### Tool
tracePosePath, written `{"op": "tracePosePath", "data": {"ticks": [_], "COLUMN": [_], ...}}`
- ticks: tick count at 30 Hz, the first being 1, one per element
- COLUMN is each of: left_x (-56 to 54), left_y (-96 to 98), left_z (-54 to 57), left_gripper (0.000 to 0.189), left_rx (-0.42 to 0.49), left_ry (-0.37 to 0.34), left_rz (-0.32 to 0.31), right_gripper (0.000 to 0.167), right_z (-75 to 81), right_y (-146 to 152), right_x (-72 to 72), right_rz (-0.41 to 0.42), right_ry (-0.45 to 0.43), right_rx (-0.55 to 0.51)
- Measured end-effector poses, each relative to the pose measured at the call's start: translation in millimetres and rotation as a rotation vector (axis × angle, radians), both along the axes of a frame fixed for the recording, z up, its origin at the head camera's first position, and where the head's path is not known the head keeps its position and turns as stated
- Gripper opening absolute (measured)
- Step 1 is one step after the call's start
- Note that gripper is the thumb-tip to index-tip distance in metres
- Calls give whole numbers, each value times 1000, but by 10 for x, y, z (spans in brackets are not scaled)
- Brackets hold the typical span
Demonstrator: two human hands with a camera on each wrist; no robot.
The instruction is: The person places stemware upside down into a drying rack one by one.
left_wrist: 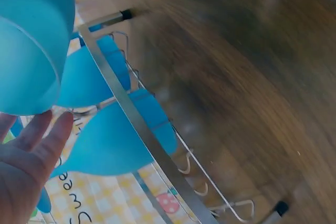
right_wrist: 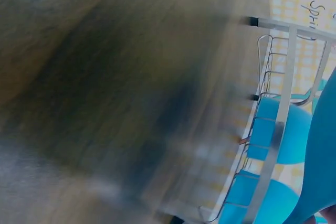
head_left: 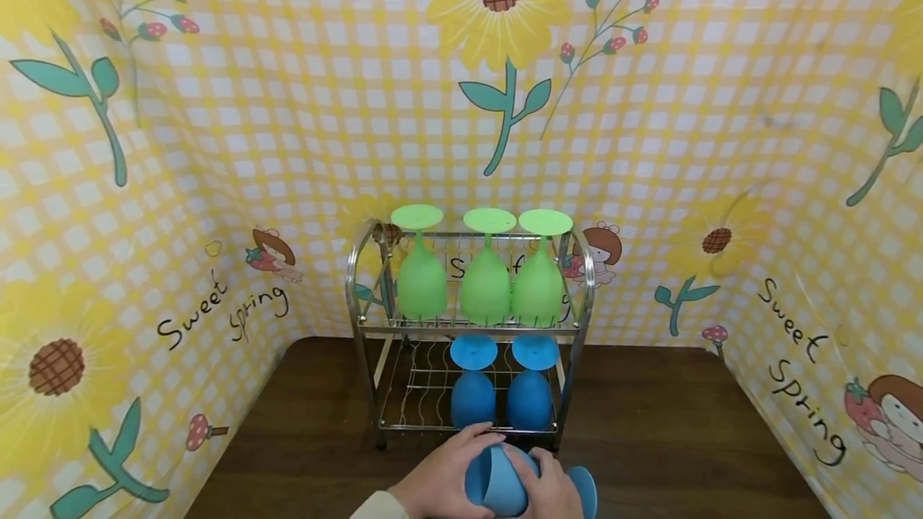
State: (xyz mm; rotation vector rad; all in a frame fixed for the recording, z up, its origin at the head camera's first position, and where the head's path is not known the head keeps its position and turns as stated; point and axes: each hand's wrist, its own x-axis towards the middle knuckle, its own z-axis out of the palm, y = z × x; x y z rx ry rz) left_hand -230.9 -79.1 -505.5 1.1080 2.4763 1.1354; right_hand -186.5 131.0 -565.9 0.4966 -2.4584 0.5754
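In the head view, a blue plastic goblet (head_left: 507,487) is held on its side in front of the rack, its mouth toward the left and its round foot showing at the right. My left hand (head_left: 440,475) cups the bowl at the rim end, fingers over the top. Round the bowl toward the stem grips my right hand (head_left: 551,487). The left wrist view shows left fingertips (left_wrist: 60,129) right at the rim of the goblet (left_wrist: 31,51). At the right wrist view's edge, the goblet (right_wrist: 320,150) narrows toward a bit of my right hand (right_wrist: 329,214).
A two-tier metal rack (head_left: 472,330) stands behind the hands on a dark wooden table (head_left: 649,423). Three green goblets (head_left: 486,287) hang upside down on top; two blue goblets (head_left: 529,400) stand upside down at the lower tier's right. Bare wires show at its left. Checked cloth (head_left: 346,102) surrounds the table.
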Motion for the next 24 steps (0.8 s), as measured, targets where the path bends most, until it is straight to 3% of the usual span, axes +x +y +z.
{"op": "tracePosePath", "data": {"ticks": [4, 8, 11, 14, 16, 18, 21, 24], "left_x": [-13, -21, -27, -25, -21, -16, -4, 19], "left_y": [-81, -145, -183, -226, -256, -279, -285, -257], "left_z": [-20, -35, -26, -14, -8, -1, 15, 27], "left_gripper": [72, 67, 65, 66, 68, 70, 71, 71], "left_rx": [15, 114, 149, 141, 131, 143, 182, 226], "left_ry": [-46, -127, -153, -152, -144, -145, -134, -122], "left_rz": [1, 12, 45, 88, 114, 131, 155, 182], "right_gripper": [82, 81, 82, 82, 79, 75, 63, 63], "right_z": [39, 85, 140, 231, 296, 352, 395, 406], "right_y": [-72, -118, -118, -125, -161, -229, -351, -433], "right_x": [-6, -24, -37, 16, 89, 174, 261, 279], "right_rz": [19, 52, 133, 194, 177, 76, -96, -191], "right_ry": [13, -5, -73, -227, -329, -384, -396, -441], "right_rx": [10, 12, -65, -253, -418, -582, -839, -1066]}}
